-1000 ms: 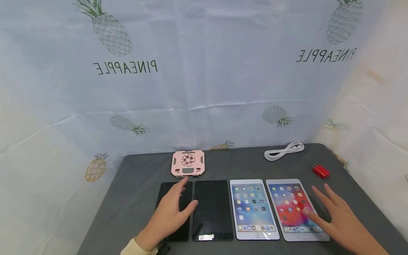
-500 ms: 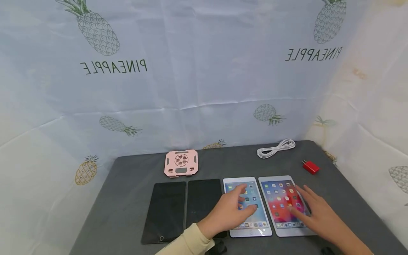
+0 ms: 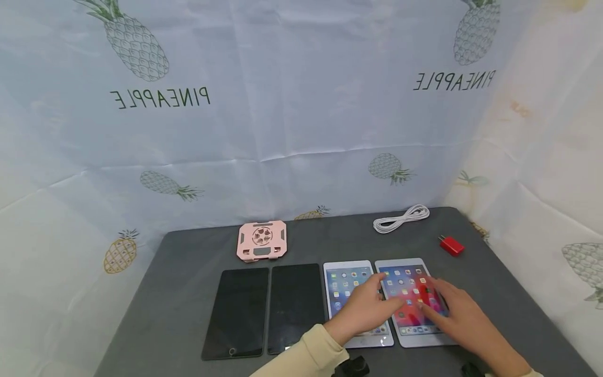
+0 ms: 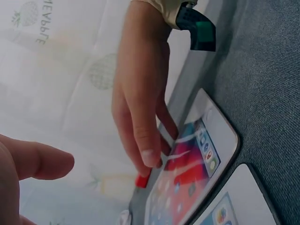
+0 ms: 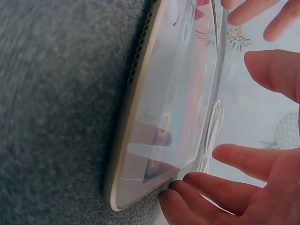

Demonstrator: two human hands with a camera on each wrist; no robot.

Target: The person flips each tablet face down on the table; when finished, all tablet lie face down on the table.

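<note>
A white tablet with a lit red-and-blue home screen [image 3: 400, 277] lies flat at the right end of a row. My right hand [image 3: 459, 317] is at its right side, fingertips by the edge and thumb over the screen. In the right wrist view, the fingers [image 5: 220, 187] are spread beside the tablet's side. My left hand [image 3: 363, 311] hovers over the neighbouring white tablet with a blue home screen [image 3: 340, 285]. Its thumb and index finger reach toward the left edge of the red-and-blue one, and its thumb [image 4: 47, 161] shows in the left wrist view.
Two dark-screened black tablets [image 3: 237, 309] lie side by side at the left of the row. Behind them sits a pink vented plate [image 3: 262, 241]. A bundled white cable [image 3: 400, 219] and a red plug charger [image 3: 451, 245] lie at the back right. Pineapple-print cloth [image 3: 282, 104] hangs behind.
My left hand has moved right from the black tablets, across the blue-screened tablet, to the red-and-blue one's left side. My right hand stays beside that tablet. The view has shifted slightly.
</note>
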